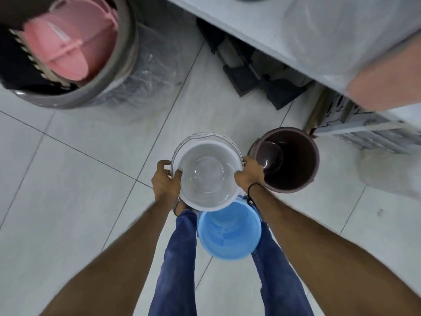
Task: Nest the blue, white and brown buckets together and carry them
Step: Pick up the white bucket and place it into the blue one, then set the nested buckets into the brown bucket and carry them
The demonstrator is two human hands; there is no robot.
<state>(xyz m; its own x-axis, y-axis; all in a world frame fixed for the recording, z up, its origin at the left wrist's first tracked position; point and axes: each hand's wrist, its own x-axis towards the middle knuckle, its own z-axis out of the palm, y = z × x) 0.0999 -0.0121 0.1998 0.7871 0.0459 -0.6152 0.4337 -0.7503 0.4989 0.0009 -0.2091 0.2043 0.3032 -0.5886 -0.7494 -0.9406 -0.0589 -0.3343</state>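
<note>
Right now I have both hands on the white bucket (208, 176): my left hand (165, 180) is clenched over its rim on one side, my right hand (250, 173) gripping the rim opposite. It is round, pale and empty, its thin wire handle folded down along the far rim. Just below my hands, between my jeans (180, 258), sits the blue bucket (229, 233), open and empty, its upper edge hidden under the white one. Just beside my right hand stands the brown bucket (288, 159), dark inside, upright on the tiled floor (75, 190).
</note>
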